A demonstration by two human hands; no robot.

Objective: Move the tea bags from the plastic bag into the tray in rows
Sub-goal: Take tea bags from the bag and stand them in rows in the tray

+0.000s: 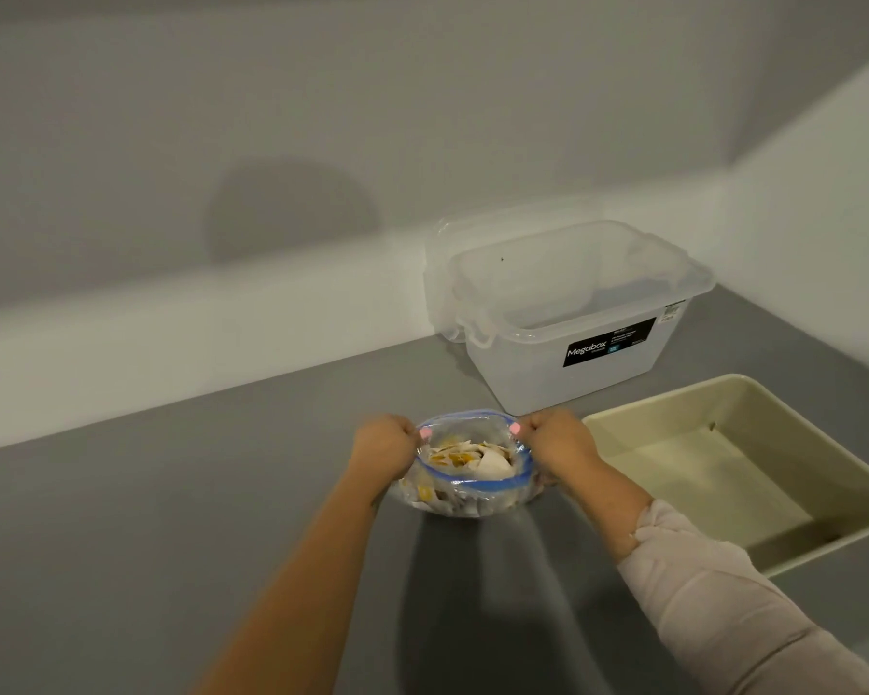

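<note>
Clear plastic zip bag with a blue seal strip (472, 481) sits on the grey desk (171, 519), centre of view, mouth pulled open and facing up. Inside: a loose pile of white and yellow paper tea bags (467, 459), all in the bag.

Left hand (385, 443) grips the left edge of the bag mouth, fingers curled round the rim. Right hand (555, 438) grips the right edge the same way. Both grips are closed on the plastic, holding the opening stretched between them. Right forearm wears a pale pink sleeve (723, 594) pushed up toward the elbow; left forearm is bare.

Beige rectangular plastic tray (618, 433) is on the desk just right of the bag, close to the right hand, with nothing lying in it.

Clear plastic storage box with a black "Megabox" label (573, 378) stands far of bag and tray, against the white wall (272, 117), its lid off and propped behind it.
</note>
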